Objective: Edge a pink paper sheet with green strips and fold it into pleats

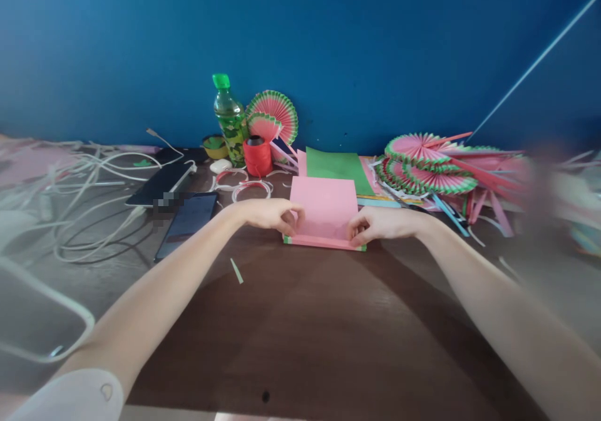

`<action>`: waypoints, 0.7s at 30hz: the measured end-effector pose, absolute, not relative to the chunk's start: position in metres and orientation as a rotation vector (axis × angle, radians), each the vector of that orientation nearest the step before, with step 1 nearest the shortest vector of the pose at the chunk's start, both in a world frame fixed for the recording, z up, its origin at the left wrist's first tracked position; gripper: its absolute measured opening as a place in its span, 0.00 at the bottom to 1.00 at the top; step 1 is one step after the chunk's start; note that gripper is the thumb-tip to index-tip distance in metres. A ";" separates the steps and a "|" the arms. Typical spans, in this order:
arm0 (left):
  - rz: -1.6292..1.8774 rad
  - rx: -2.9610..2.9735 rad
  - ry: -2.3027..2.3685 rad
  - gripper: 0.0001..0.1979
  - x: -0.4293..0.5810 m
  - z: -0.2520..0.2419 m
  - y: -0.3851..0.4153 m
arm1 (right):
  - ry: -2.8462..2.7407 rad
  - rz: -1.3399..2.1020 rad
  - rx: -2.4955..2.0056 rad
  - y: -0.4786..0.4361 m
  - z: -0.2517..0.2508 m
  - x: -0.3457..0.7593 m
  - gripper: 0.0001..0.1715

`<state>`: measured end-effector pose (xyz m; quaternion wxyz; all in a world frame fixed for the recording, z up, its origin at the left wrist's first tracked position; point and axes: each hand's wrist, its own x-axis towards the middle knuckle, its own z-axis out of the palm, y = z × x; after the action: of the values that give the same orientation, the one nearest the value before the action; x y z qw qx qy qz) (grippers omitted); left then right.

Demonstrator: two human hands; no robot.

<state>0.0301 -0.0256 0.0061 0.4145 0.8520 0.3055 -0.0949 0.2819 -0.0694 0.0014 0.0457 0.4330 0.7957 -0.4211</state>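
Note:
A pink sheet of paper (325,205) lies on the dark brown table, its near edge folded into a narrow strip with green at both corners. My left hand (280,216) is closed on the sheet's left side, near the fold. On the right side my right hand (369,225) pinches the same folded edge, thumb and fingers together. Behind the pink sheet lies a green sheet (333,163) on more pink paper.
Pleated paper fans (425,164) and paper strips are piled at the right. Behind my left hand stand a green-capped bottle (231,123) and a red thread spool (258,158). Phones (188,220) and white cables (89,208) cover the left. A paper scrap (236,270) lies nearer.

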 end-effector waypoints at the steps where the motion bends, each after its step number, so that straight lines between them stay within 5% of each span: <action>1: -0.237 2.156 0.774 0.08 0.030 0.007 -0.026 | 2.430 -1.285 1.323 -0.070 0.002 0.282 0.14; 21: -0.321 2.152 0.807 0.08 0.028 0.007 -0.025 | 2.416 -1.337 1.331 -0.068 -0.002 0.284 0.14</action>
<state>0.0279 -0.0245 0.0073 0.3992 0.8503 0.3188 -0.1267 0.2840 -0.0681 -0.0023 0.0384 0.4339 0.7876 -0.4358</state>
